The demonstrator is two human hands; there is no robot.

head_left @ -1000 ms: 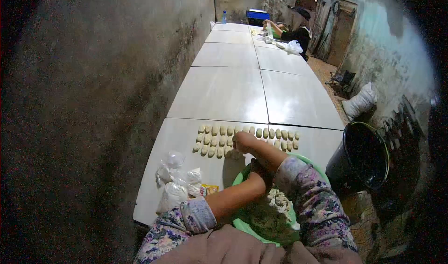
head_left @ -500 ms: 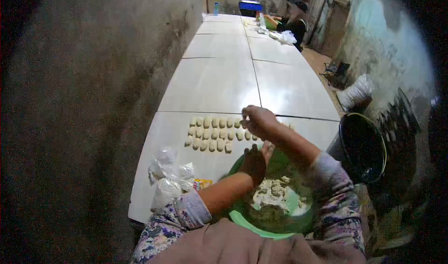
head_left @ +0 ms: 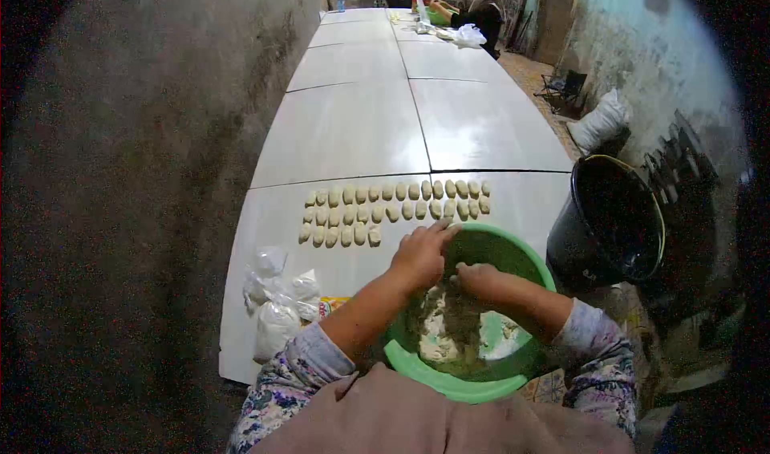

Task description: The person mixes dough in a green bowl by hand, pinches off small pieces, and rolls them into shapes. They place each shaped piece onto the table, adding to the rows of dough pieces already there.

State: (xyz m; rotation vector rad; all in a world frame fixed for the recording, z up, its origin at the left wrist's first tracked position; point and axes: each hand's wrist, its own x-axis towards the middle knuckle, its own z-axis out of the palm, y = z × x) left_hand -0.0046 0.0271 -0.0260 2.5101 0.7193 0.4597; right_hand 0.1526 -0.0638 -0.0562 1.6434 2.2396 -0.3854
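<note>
The green basin (head_left: 539, 263) sits at the near edge of the table, with pale, crumbly dough (head_left: 437, 348) and white flour inside. At its far left rim is my left hand (head_left: 421, 255), its fingers and thumb closed over the edge. My right hand (head_left: 480, 282) is down inside the basin, above the dough, with curled fingers; whatever they may hold is hidden. Beyond the basin, small oblong dough pieces (head_left: 361, 194) lie in rows on the white table.
Clear plastic bags of white powder (head_left: 277, 326) and a yellow packet (head_left: 330, 305) lie left of the basin. A black bucket (head_left: 613, 221) stands on the right. Another person (head_left: 481, 13) is at the table's far end, near a white plastic bag (head_left: 469, 35). A wall runs along the left.
My right hand has come down from above the dough rows into the basin. My left hand has moved to the basin's rim. The camera view has shifted, uncovering more dough pieces.
</note>
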